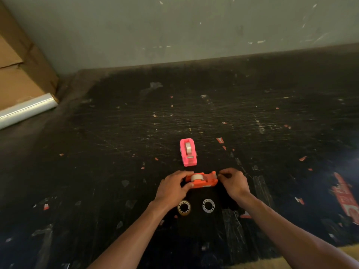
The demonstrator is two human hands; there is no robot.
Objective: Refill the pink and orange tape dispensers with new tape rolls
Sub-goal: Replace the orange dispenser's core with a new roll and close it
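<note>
From the head view, both forearms reach forward over the dark desk (97, 171). The left hand (172, 188) grips the orange dispenser (203, 181) at its 9 o'clock end; the right hand (233, 183) pinches at its 3 o'clock end. The pink dispenser (188, 152) stands at 12 o'clock, two spare rolls (184, 207) at 6 o'clock.

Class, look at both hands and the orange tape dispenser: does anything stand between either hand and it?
Nothing visible does. The left hand already grips the orange tape dispenser at its left end, and the right hand pinches at its right end.
</note>
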